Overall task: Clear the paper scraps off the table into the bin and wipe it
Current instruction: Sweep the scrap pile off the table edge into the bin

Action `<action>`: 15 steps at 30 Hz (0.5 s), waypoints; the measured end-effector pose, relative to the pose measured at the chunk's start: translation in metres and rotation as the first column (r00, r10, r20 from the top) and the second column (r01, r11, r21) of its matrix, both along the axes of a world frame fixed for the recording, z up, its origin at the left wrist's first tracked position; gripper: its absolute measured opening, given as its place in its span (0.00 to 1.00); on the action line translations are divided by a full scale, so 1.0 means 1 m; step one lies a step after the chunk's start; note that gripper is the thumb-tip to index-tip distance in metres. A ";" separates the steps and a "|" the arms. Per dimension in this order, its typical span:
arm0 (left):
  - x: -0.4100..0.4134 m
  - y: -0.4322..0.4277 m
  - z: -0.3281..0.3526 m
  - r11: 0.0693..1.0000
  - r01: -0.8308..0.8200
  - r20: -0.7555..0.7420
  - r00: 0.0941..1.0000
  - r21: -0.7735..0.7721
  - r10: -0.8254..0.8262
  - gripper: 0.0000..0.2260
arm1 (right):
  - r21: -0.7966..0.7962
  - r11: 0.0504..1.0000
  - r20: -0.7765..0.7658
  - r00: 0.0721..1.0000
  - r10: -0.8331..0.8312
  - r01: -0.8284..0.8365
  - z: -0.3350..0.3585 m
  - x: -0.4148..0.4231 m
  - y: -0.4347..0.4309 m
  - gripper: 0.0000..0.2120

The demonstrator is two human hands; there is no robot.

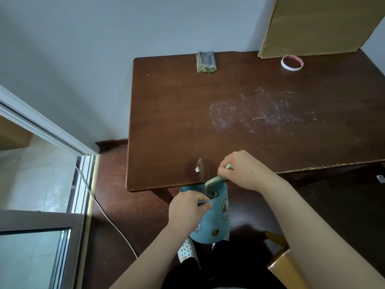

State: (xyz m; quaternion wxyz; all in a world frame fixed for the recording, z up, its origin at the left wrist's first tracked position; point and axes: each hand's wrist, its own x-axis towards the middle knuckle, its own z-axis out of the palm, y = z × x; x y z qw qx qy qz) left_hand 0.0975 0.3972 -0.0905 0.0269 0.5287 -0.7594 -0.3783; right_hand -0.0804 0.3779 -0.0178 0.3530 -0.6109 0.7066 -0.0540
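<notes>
Paper scraps look mostly gone from the surface (166,111): I can count only one small white scrap (196,169), lying in a short line of brownish crumbs (200,166) close to the near edge, just left of the right hand (243,170). That hand is clamped round one small green brush (214,181), whose head hangs over the mouth of the one blue bin (216,224). The left hand (187,207) grips the bin's rim with curled fingers and holds it just under the near edge; some grey and pale bits show inside it. So the sweeping seems close to done, with that last scrap and its crumbs left to go in. The wiping looks not yet begun: one folded cloth (205,61) lies at the far edge, well apart from both hands, and one broad whitish smear (260,109) marks the middle right of the surface. Also at the far right are one roll of tape (292,62) and one cardboard box (312,26), near each other.
</notes>
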 end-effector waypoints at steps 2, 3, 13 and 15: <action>0.001 0.000 0.000 1.000 -0.005 -0.003 1.000 0.015 0.005 0.09 | -0.091 0.993 0.032 0.997 -0.076 0.079 0.003 -0.002 -0.006 0.13; 0.002 0.000 0.001 1.000 -0.006 -0.003 1.000 0.018 0.006 0.09 | -0.171 0.977 0.043 0.992 -0.119 0.124 0.003 -0.001 -0.012 0.13; 0.009 -0.003 -0.001 1.000 -0.023 0.000 1.000 0.019 0.023 0.07 | -0.198 0.978 -0.039 0.996 -0.076 0.067 -0.018 0.013 -0.026 0.13; 0.008 -0.003 -0.002 1.000 -0.020 0.001 1.000 0.021 0.020 0.07 | -0.126 0.992 -0.041 0.999 -0.010 0.005 -0.015 0.013 -0.017 0.14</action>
